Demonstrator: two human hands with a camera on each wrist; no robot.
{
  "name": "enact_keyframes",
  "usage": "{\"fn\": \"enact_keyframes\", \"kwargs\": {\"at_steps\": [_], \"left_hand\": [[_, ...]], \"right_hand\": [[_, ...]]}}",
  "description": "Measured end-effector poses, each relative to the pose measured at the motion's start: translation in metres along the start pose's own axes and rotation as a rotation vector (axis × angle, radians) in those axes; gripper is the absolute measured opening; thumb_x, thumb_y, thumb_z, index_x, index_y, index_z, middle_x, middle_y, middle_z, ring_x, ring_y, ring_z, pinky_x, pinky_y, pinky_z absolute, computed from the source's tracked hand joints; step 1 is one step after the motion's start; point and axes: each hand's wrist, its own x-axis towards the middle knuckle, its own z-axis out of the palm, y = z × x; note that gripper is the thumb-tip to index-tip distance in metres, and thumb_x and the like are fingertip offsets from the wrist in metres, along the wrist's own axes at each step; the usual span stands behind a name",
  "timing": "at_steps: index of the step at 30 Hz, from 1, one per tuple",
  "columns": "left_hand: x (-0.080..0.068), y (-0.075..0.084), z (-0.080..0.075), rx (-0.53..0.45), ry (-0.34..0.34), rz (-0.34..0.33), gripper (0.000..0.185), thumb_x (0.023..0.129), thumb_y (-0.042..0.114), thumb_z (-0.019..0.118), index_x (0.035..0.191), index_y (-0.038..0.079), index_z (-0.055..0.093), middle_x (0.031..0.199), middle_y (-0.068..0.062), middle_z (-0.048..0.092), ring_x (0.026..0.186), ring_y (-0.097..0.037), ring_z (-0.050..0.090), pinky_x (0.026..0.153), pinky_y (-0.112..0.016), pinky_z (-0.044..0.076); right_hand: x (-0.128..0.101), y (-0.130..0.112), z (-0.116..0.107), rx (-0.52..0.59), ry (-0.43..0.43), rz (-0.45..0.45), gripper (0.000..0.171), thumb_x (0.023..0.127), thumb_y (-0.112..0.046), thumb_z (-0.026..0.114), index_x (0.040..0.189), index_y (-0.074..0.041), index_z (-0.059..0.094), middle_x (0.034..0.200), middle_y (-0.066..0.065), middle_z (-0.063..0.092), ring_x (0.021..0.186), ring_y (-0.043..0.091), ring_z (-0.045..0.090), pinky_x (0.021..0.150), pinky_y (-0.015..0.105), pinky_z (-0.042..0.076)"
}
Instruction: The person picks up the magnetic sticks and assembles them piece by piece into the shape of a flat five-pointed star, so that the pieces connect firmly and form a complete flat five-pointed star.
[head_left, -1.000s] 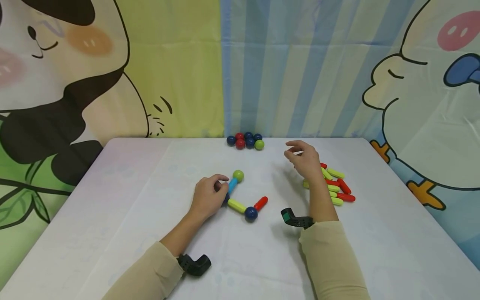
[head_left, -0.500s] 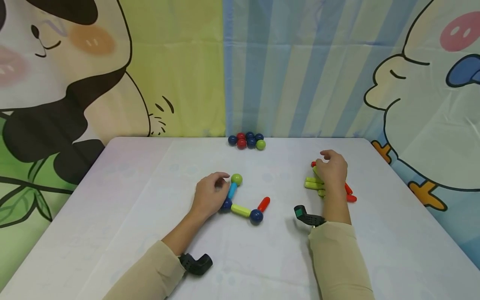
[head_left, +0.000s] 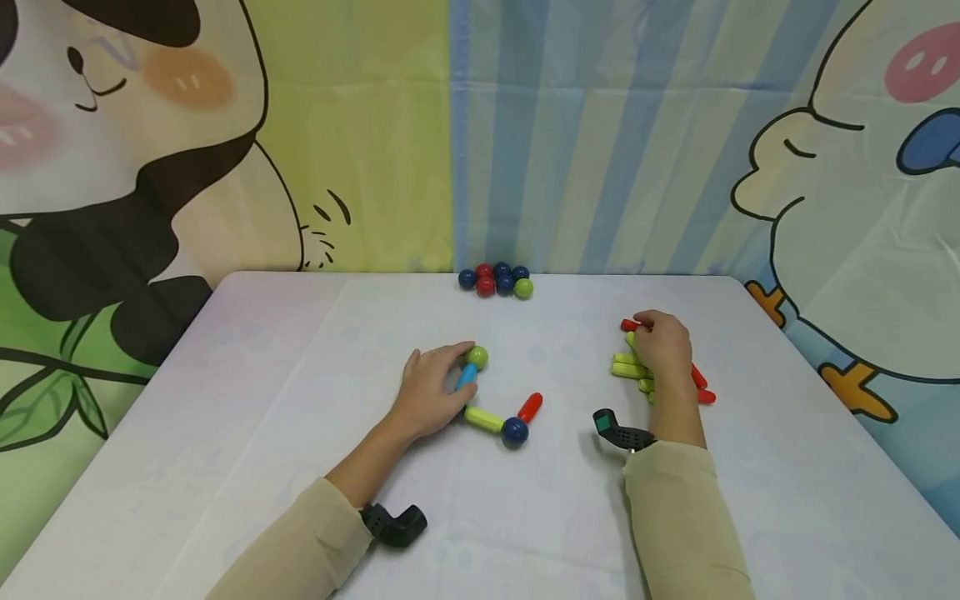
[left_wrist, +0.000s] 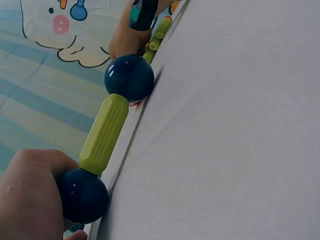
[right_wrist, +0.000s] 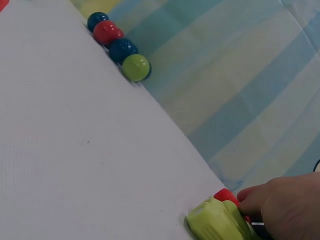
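Note:
My left hand (head_left: 431, 392) spreads over a ball-and-rod piece, its fingers reaching to the green ball (head_left: 477, 357) and its thumb beside the light-blue rod (head_left: 467, 377). A dark blue ball (left_wrist: 84, 196), mostly covered by this hand in the head view, joins a yellow-green rod (head_left: 483, 419). That rod runs to another dark blue ball (head_left: 514, 432) with a red rod (head_left: 530, 407) sticking out. At the rod pile my right hand (head_left: 663, 346) pinches a loose red rod (head_left: 628, 325) at its far end; the fingertips are partly hidden.
Several yellow-green rods (head_left: 628, 370) and red rods (head_left: 699, 377) lie under and around the right hand. Blue, red and green balls (head_left: 485, 287) cluster at the far edge of the white table (head_left: 300, 400). Behind it hangs a printed curtain (head_left: 585, 142).
The right hand has moved right to the rod pile and settled on a red rod. The left hand has spread its fingers over the light-blue rod; the ball-and-rod piece has shifted slightly right.

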Motion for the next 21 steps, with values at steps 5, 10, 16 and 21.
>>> {"fn": "enact_keyframes", "kwargs": {"at_steps": [5, 10, 16, 21], "left_hand": [[0.0009, -0.0014, 0.0014, -0.046, 0.034, -0.007, 0.057, 0.092, 0.025, 0.064, 0.147, 0.013, 0.057, 0.147, -0.006, 0.061, 0.144, -0.030, 0.049, 0.125, -0.066, 0.011], [0.0012, 0.0000, 0.0017, -0.070, 0.042, -0.018, 0.057, 0.090, 0.022, 0.064, 0.145, 0.012, 0.058, 0.146, -0.006, 0.063, 0.143, -0.030, 0.051, 0.126, -0.064, 0.012], [0.0002, 0.0017, 0.0002, -0.077, 0.043, -0.027, 0.058, 0.089, 0.021, 0.064, 0.145, 0.012, 0.058, 0.146, -0.006, 0.062, 0.143, -0.030, 0.050, 0.126, -0.063, 0.011], [-0.0005, 0.0016, -0.0007, -0.075, 0.043, -0.032, 0.058, 0.089, 0.021, 0.064, 0.146, 0.012, 0.057, 0.146, -0.006, 0.062, 0.143, -0.031, 0.050, 0.127, -0.062, 0.011]], "right_hand": [[0.0015, 0.0022, 0.0020, 0.050, 0.036, 0.046, 0.046, 0.102, -0.015, 0.048, 0.146, -0.007, 0.057, 0.143, 0.022, 0.057, 0.127, 0.040, 0.050, 0.111, 0.056, 0.044], [0.0028, 0.0062, -0.0004, 0.067, 0.044, 0.107, 0.045, 0.103, -0.020, 0.055, 0.146, -0.007, 0.057, 0.147, 0.023, 0.055, 0.131, 0.041, 0.048, 0.111, 0.057, 0.043], [0.0036, 0.0056, 0.0003, 0.067, 0.076, 0.105, 0.044, 0.103, -0.019, 0.057, 0.145, -0.007, 0.059, 0.145, 0.022, 0.056, 0.132, 0.041, 0.048, 0.113, 0.057, 0.042], [0.0036, 0.0063, 0.0029, 0.101, 0.133, 0.062, 0.045, 0.103, -0.021, 0.057, 0.146, -0.008, 0.058, 0.143, 0.021, 0.057, 0.130, 0.040, 0.048, 0.113, 0.056, 0.042]]}}
